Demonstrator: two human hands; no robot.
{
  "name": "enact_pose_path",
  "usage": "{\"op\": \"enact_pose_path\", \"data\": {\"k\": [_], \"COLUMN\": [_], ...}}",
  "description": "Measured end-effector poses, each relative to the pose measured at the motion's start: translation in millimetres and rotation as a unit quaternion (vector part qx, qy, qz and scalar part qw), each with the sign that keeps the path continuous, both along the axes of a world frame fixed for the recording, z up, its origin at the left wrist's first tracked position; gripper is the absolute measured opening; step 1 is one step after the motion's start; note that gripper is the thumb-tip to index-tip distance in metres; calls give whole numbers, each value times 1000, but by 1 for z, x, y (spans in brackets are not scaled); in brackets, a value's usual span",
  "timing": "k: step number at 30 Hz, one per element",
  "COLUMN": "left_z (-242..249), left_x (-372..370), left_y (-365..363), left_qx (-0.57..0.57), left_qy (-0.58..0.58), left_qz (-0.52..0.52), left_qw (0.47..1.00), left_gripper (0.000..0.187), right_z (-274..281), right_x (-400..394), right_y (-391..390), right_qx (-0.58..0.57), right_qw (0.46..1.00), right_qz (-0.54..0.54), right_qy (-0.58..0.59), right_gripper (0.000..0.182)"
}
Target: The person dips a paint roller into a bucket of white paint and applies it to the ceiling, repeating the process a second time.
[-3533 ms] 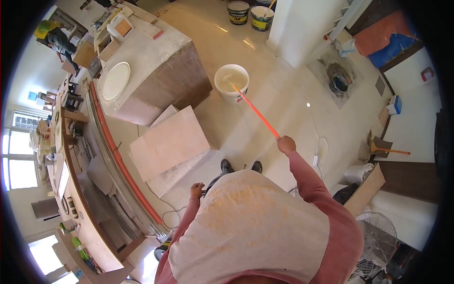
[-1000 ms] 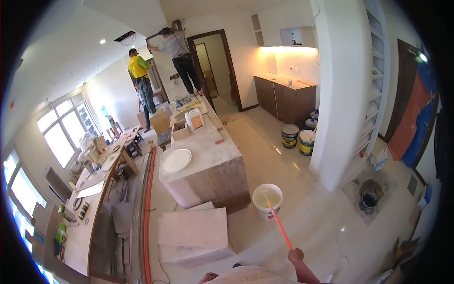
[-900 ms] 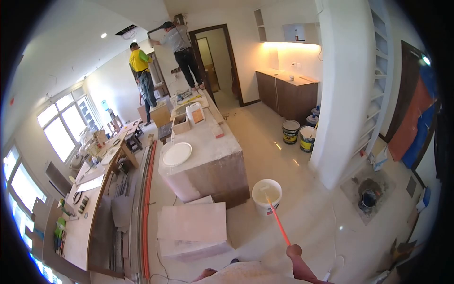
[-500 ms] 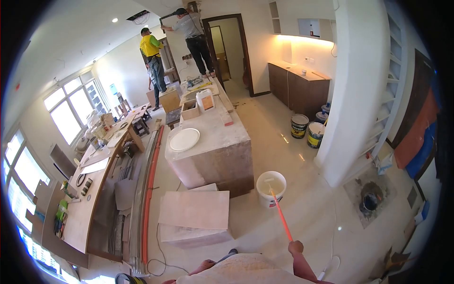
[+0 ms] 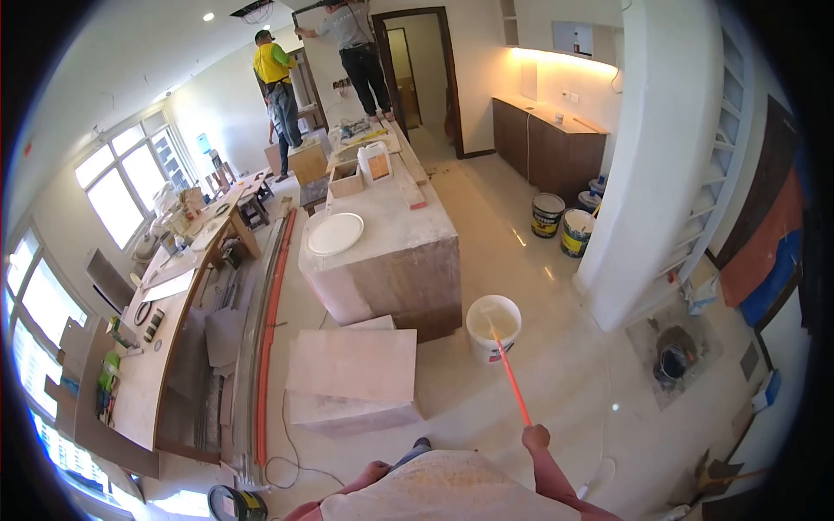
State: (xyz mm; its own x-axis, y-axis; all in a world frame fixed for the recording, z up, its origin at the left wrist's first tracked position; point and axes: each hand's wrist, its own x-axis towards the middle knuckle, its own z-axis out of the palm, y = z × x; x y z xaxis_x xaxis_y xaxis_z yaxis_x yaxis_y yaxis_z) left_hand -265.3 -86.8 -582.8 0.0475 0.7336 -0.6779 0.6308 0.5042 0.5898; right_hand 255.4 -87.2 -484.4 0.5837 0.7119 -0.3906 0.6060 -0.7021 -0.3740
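Note:
My right hand [image 5: 537, 437] is closed around the orange pole [image 5: 514, 383] of a paint roller. The pole slants forward and left into a white bucket [image 5: 493, 351] on the floor. Pale paint or liquid shows inside, with the roller head [image 5: 493, 311] partly in it. Near my lap, my left hand [image 5: 375, 471] hangs low beside my leg. Its fingers are too small and turned away to read. A flat board [image 5: 352, 365] on a low block lies ahead of that hand.
A big block-like counter [image 5: 382, 260] bears a white lid [image 5: 335, 234] and a jug [image 5: 374, 161]. Two people [image 5: 276, 82] work beyond it, raised off the floor. Paint buckets [image 5: 546, 215] stand by a white column [image 5: 638, 174]. A floor pit [image 5: 671, 358] lies right; a workbench [image 5: 152, 382] left.
My view has shifted slightly, and my right hand with the roller pole sits a little higher and further left in it. The roller head stays in the bucket.

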Motion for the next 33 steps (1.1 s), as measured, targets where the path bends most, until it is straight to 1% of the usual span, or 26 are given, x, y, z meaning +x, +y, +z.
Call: {"op": "enact_pose_path", "data": {"k": [2,3,5,6,9,11,12,13,14,16,18,20,22,25,28,31,33], "left_z": [16,10,-2,-5,12,25,28,32,35,33,36,34,23,7,0,0,1], "left_x": [3,0,-6,-5,3,7,6,6,8,9,12,15,7,3,2,-1,0], "left_y": [-3,-2,3,-1,-3,0,1,2,5,8,7,-2,-3,-5,-18,-19,-18], "left_qx": [-7,-12,18,30,-1,-9,-11,10,1,-21,-19,-18,-7,-2,24,-11,4], "left_qy": [24,11,-7,-17,19,13,13,-5,-8,-16,-3,-8,-28,1,-6,19,17], "left_qz": [-31,-27,-5,5,16,9,6,8,24,51,39,20,-7,8,19,-31,-8], "left_qw": [999,1000,1000,999,1000,1000,1000,1000,1000,998,999,1000,1000,1000,1000,999,1000], "left_gripper": [40,39,38,38,36,35,35,35,37,42,41,39,34,34,36,39,40], "right_z": [-15,-17,-22,-18,-2,-10,-8,-5,-2,-3,-2,-16,-7,-6,-15,-12,-10], "right_x": [1,2,6,4,-2,-4,-4,-1,0,-2,1,2,5,6,9,9,7], "right_y": [5,2,-2,-4,-4,4,-1,-4,-3,-7,-6,1,-6,-7,-3,-7,-7], "right_qx": [7,1,-10,-5,3,-1,-5,-7,-6,-2,-1,-1,-9,0,10,9,13], "right_qw": [1000,1000,1000,1000,1000,1000,1000,1000,1000,1000,1000,1000,1000,1000,1000,1000,1000], "right_qz": [-11,-7,0,-3,-8,-8,-9,-11,-14,-17,-11,11,7,5,-8,-7,-8], "right_qy": [-1,-1,-4,0,4,0,1,3,4,7,-5,-26,-16,-12,-10,-16,-11], "right_gripper": [48,48,47,48,48,48,48,47,47,46,45,44,44,44,45,45,46]}}
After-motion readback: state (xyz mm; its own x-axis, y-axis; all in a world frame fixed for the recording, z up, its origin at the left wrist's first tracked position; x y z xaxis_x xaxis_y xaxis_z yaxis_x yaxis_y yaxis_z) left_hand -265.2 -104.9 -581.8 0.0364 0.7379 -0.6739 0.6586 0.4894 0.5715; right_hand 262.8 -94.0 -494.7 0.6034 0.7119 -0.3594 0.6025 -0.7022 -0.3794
